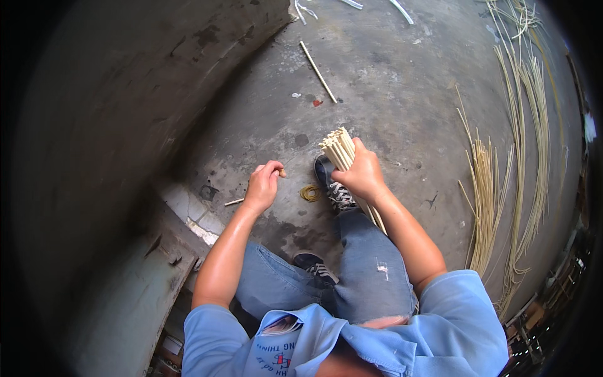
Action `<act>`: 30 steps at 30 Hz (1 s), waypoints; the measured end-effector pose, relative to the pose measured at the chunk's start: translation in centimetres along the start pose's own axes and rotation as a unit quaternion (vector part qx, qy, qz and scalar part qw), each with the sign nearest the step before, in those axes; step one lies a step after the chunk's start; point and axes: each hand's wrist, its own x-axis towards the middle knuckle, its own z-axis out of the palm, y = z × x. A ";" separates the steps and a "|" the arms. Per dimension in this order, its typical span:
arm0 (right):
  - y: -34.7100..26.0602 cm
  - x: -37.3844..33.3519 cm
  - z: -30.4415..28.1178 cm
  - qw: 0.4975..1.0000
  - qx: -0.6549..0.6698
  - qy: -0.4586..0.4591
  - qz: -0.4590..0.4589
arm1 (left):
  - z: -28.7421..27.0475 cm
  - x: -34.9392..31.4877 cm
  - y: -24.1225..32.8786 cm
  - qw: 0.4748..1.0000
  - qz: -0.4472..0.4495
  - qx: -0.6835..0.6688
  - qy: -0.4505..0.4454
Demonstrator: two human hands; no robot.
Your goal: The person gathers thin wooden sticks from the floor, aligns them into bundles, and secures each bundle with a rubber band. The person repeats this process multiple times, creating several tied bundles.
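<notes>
A bundle of thin pale sticks (339,149) is gripped in my right hand (363,173), fingers wrapped round it near its top end. Its lower part runs down behind my wrist, beside my right knee. My left hand (263,187) hovers over the floor to the left, its fingers curled together; whether anything small is pinched in them cannot be made out. Between my hands, by my shoe (325,176), a small coil of yellowish bands (309,193) lies on the floor. One loose stick (234,202) shows just left of my left wrist.
Long pale strands (518,151) and a shorter loose bundle (483,201) lie on the floor at the right. Farther ahead is a single stick (318,72), with whitish strips (402,11) beyond. A dark wall (144,81) rises on the left, above a pale ledge (195,217).
</notes>
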 end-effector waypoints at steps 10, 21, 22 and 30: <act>0.7 0.3 0.2 1.000 -0.003 0.012 -0.024 | -3.3 -2.6 0.0 0.986 -0.088 0.105 0.099; 0.8 0.3 0.1 1.000 -0.005 0.006 -0.025 | -3.6 -1.4 -0.5 0.992 -0.103 -0.041 0.067; 0.6 0.3 0.2 1.000 -0.002 0.002 -0.025 | -4.0 -1.6 -0.9 0.995 -0.056 0.043 0.071; 0.7 0.3 0.1 1.000 0.001 0.003 -0.018 | -3.7 -0.9 0.9 0.994 -0.076 0.060 0.058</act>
